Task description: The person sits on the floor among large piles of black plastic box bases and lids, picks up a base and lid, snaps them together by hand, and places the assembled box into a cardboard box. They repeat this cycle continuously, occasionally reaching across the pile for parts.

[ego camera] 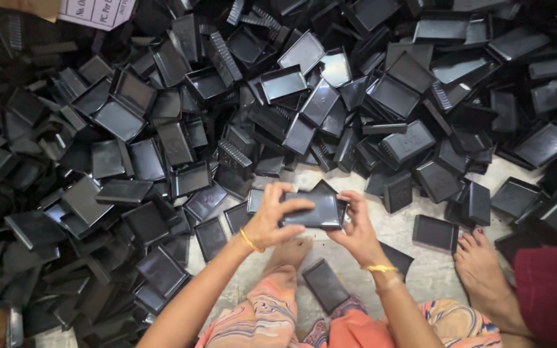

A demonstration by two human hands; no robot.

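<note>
Both my hands hold one shiny black rectangular plastic tray (pixel 314 211) in front of me, just above the floor. My left hand (pixel 272 219) grips its left end with fingers curled over the top edge. My right hand (pixel 356 225) pinches its right end. A thin gold bangle sits on each wrist. Another black tray (pixel 325 285) lies flat on the floor between my knees, below the held one. My own foot (pixel 291 250) shows under my left hand.
A huge heap of similar black trays (pixel 278 84) covers the floor ahead and to the left. Bare grey floor (pixel 420 270) shows near me. Another person's bare foot (pixel 481 261) and dark red garment (pixel 552 290) are at the right. A cardboard box with a paper label (pixel 95 11) is top left.
</note>
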